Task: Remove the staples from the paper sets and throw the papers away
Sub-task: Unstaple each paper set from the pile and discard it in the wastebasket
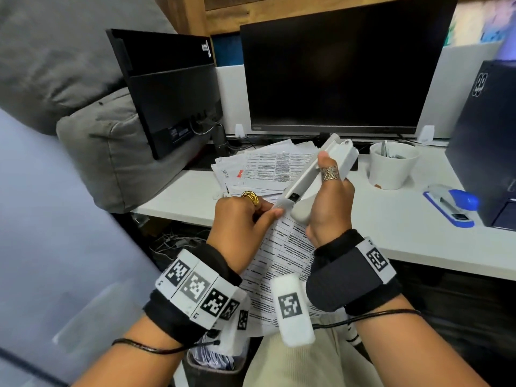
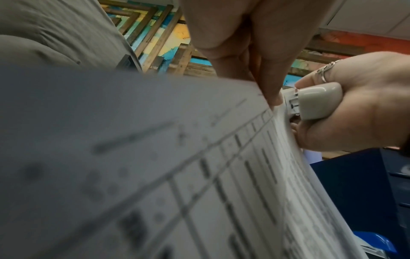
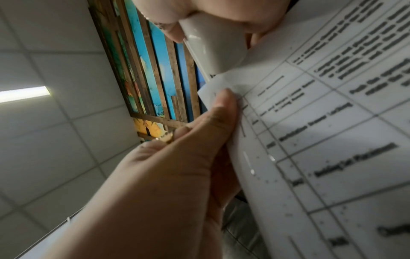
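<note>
A: Stapled set of white printed paper sheets [image 1: 282,255]: where do you have it?

B: You hold it over your lap, between your two wrists. Your left hand [image 1: 240,219] pinches its top corner, thumb [image 3: 224,106] on the printed face.

A: And your right hand [image 1: 329,208]?

B: It is clenched round a long pale grey plastic staple remover [image 1: 315,174], ringed thumb along the body. The tool's lower tip meets the paper corner just beside your left thumb. The staple itself cannot be made out.

A: Beyond the hands?

B: A loose pile of printed papers [image 1: 265,169] lies on the white desk [image 1: 391,233]. To the right of your right hand stand a white cup [image 1: 393,169] and a blue stapler [image 1: 452,206].
</note>
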`<action>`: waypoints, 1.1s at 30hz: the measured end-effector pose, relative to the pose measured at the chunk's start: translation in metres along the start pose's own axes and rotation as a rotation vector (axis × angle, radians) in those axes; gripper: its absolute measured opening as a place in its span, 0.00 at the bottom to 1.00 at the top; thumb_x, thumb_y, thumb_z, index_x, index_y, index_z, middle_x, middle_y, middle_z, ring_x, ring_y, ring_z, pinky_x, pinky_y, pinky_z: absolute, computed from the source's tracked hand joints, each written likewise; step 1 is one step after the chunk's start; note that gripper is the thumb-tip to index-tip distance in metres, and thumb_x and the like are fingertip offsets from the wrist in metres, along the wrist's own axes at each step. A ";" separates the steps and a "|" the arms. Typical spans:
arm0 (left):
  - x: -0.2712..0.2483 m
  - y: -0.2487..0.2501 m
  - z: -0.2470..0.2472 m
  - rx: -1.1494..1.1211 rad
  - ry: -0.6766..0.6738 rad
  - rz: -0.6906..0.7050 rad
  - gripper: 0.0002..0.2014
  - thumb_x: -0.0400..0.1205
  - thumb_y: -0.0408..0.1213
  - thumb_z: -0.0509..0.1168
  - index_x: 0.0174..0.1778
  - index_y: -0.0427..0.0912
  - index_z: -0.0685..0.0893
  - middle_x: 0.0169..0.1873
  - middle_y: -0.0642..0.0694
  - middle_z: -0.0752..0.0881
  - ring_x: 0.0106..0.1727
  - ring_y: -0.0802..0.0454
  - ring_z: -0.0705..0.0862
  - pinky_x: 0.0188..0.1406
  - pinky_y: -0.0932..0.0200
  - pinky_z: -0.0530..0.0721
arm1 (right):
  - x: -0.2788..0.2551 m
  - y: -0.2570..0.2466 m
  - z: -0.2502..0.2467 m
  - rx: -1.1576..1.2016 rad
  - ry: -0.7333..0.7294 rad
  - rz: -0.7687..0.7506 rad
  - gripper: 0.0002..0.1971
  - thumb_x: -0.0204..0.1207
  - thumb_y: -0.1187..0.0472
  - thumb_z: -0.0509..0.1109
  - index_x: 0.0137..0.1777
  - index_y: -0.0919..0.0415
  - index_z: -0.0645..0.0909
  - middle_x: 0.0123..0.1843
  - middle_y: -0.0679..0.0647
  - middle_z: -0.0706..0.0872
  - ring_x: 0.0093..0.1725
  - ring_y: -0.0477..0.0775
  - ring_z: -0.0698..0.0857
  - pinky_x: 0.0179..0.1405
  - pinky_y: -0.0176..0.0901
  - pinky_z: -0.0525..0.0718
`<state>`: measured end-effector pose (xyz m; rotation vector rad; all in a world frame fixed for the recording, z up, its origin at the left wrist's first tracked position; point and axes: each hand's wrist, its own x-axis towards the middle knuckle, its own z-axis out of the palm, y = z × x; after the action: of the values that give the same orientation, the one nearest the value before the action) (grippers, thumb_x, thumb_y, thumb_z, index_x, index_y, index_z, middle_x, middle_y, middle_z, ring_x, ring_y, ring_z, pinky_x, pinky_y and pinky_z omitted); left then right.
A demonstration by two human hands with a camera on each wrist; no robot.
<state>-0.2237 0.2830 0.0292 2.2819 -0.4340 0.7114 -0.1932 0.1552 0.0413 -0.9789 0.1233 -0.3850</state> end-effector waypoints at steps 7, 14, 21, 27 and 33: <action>-0.005 0.003 0.006 -0.039 -0.022 -0.006 0.08 0.74 0.41 0.73 0.38 0.40 0.92 0.31 0.47 0.90 0.31 0.59 0.83 0.34 0.69 0.77 | -0.001 0.006 -0.004 0.006 0.003 -0.005 0.08 0.79 0.52 0.66 0.41 0.53 0.78 0.33 0.44 0.81 0.33 0.41 0.82 0.28 0.30 0.79; -0.009 0.000 0.011 -0.088 -0.068 -0.027 0.06 0.74 0.38 0.74 0.39 0.39 0.91 0.32 0.45 0.90 0.34 0.58 0.84 0.35 0.71 0.77 | 0.000 0.013 -0.005 0.033 -0.034 0.035 0.10 0.77 0.52 0.68 0.49 0.60 0.80 0.38 0.49 0.85 0.37 0.49 0.86 0.32 0.36 0.83; -0.007 -0.007 0.013 -0.057 -0.045 0.008 0.06 0.75 0.39 0.73 0.41 0.40 0.92 0.34 0.47 0.90 0.37 0.63 0.81 0.35 0.74 0.76 | 0.009 0.016 -0.014 0.059 -0.060 0.138 0.09 0.76 0.48 0.68 0.47 0.53 0.81 0.39 0.50 0.84 0.44 0.54 0.84 0.47 0.50 0.82; -0.006 -0.007 0.013 -0.032 -0.026 0.017 0.06 0.76 0.39 0.73 0.40 0.40 0.91 0.33 0.49 0.90 0.34 0.61 0.82 0.36 0.71 0.76 | 0.009 0.020 -0.021 0.046 0.007 0.062 0.07 0.78 0.49 0.67 0.44 0.51 0.82 0.41 0.49 0.86 0.44 0.51 0.86 0.49 0.48 0.85; -0.005 -0.007 0.011 -0.024 -0.016 0.037 0.06 0.76 0.40 0.72 0.40 0.41 0.91 0.32 0.51 0.89 0.29 0.65 0.79 0.34 0.82 0.72 | 0.009 0.020 -0.023 0.063 0.015 0.021 0.08 0.80 0.51 0.65 0.50 0.55 0.79 0.40 0.48 0.85 0.35 0.41 0.86 0.30 0.32 0.81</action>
<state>-0.2198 0.2807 0.0156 2.2633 -0.4911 0.7037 -0.1860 0.1439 0.0122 -0.9117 0.1341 -0.3754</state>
